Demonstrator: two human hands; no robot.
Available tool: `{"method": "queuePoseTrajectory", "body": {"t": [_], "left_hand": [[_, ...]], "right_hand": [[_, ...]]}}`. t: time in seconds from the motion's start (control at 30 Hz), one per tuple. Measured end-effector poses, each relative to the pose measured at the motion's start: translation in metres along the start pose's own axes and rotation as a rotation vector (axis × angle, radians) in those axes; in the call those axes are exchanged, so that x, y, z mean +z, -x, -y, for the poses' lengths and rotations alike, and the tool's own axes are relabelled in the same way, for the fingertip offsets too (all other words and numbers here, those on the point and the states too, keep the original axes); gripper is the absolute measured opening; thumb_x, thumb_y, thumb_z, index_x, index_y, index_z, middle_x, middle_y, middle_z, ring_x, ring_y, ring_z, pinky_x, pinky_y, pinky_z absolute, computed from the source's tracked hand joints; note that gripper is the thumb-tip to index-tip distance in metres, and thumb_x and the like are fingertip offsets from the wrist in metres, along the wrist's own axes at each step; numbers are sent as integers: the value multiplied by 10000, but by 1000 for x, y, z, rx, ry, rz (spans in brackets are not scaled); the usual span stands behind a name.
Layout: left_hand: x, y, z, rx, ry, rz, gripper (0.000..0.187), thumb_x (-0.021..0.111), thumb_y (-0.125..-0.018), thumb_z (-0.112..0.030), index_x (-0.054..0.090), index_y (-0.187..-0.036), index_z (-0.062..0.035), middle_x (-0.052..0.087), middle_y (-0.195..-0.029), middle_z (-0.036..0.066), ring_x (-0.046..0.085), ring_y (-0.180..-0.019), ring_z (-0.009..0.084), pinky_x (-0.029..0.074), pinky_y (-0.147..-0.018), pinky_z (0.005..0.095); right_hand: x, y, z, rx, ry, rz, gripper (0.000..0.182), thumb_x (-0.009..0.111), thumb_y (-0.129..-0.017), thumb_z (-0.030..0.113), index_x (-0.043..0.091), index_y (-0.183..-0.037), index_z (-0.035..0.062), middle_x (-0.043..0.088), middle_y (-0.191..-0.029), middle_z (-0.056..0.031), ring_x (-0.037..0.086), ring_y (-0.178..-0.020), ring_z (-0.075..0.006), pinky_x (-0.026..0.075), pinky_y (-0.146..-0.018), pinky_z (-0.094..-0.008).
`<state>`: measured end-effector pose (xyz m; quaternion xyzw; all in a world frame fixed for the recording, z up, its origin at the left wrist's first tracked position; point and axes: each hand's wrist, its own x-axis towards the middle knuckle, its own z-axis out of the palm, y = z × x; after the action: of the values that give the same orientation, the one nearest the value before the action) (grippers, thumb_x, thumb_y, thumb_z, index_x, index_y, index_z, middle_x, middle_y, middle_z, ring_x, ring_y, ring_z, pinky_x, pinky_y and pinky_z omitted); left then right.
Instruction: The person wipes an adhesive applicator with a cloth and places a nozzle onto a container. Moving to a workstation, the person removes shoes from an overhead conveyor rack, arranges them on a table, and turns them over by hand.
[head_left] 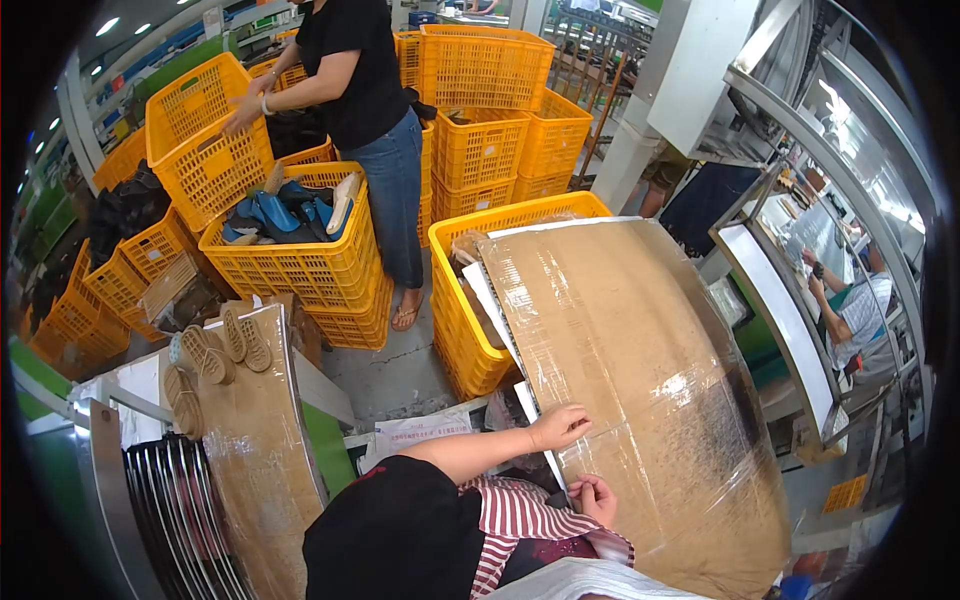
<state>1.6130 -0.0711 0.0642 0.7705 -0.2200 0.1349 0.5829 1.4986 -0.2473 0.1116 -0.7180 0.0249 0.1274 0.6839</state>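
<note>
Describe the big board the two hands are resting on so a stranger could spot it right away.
Right of the stacked yellow plastic crates, one yellow crate has a large brown cardboard sheet wrapped in clear plastic film lying across it. The left hand and right hand rest on its near edge. Only it shows glossy film.

crates: yellow plastic crates (480, 70) stand stacked well beyond the hands, up and left of them
near crate: one yellow crate (465, 340) sits on the floor just beyond the left hand
shoe crate: a crate (300, 260) with blue shoe parts (275, 215), far left of the hands
soles: tan soles (215, 350) lie on a wrapped surface, left of the hands
co-worker: a person in a black top (350, 60) grips a tilted crate (200, 130), far beyond
window: a seated person in a striped shirt (860, 320), right of the hands
floor: grey concrete (395, 365)
</note>
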Motion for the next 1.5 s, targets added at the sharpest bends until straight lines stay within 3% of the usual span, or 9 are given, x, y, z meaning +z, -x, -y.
{"method": "queuePoseTrajectory", "body": {"t": [0.57, 0.8, 0.93, 1.0, 1.07, 1.27, 1.4, 1.5], "left_hand": [[-4, 2, 1, 73, 20, 11, 135, 566, -881, -124, 596, -894, 7, 563, -784, 115, 570, -666, 230, 467, -588, 322], [-5, 3, 5, 96, -10, 46, 122, 577, -871, -112, 602, -896, 5, 563, -782, 121, 562, -667, 250, 457, -594, 344], [5, 2, 7, 133, 28, -43, 130, 588, -852, -126, 602, -866, 2, 567, -787, 146, 555, -703, 302, 450, -635, 380], [6, 2, 9, 23, -33, 36, 126, 594, -854, -125, 621, -857, -1, 579, -783, 148, 566, -723, 300, 457, -648, 370], [4, 0, 9, 88, -40, 28, 112, 598, -841, -110, 620, -857, -1, 574, -770, 138, 570, -707, 274, 457, -630, 358], [-2, -1, -12, 42, 11, 47, 72, 593, -833, -63, 616, -842, 5, 561, -734, 114, 561, -615, 211, 450, -552, 297], [-2, -1, -8, 32, -31, 45, 71, 592, -834, -61, 615, -836, 6, 558, -726, 111, 561, -607, 202, 451, -541, 291], [0, -2, -6, 42, -39, 53, 70, 591, -832, -60, 612, -833, 7, 557, -723, 108, 564, -609, 193, 453, -541, 285]], "right_hand": [[11, -11, -1, 17, 36, 93, 174, 462, -945, 21, 591, -1031, -56, 644, -833, -87, 589, -705, -104, 489, -686, -229], [10, -6, -4, -10, 43, 40, 177, 457, -940, 17, 594, -1020, -59, 645, -825, -95, 599, -701, -115, 496, -671, -233], [6, -3, -6, -50, 27, 59, 201, 446, -925, 11, 597, -1037, -62, 653, -845, -108, 623, -738, -131, 507, -690, -241], [5, -4, -3, -65, 8, 66, 207, 452, -922, 19, 600, -1046, -57, 655, -865, -102, 625, -757, -129, 513, -710, -245], [-2, -8, -19, -128, 21, 40, 220, 439, -932, 22, 594, -1075, -42, 645, -891, -92, 627, -804, -139, 520, -752, -270], [-43, -7, 34, -222, 116, -179, 210, 470, -918, 35, 606, -1068, -20, 646, -895, -74, 615, -826, -139, 513, -760, -282], [-104, 7, 148, -866, 657, -655, 198, 537, -841, 1, 630, -1014, 23, 654, -892, -93, 625, -841, -202, 501, -759, -328], [-150, 30, 248, -1233, 1052, -904, 306, 549, -791, -21, 573, -1095, 4, 613, -1063, -150, 577, -1031, -304, 452, -905, -387]]}}
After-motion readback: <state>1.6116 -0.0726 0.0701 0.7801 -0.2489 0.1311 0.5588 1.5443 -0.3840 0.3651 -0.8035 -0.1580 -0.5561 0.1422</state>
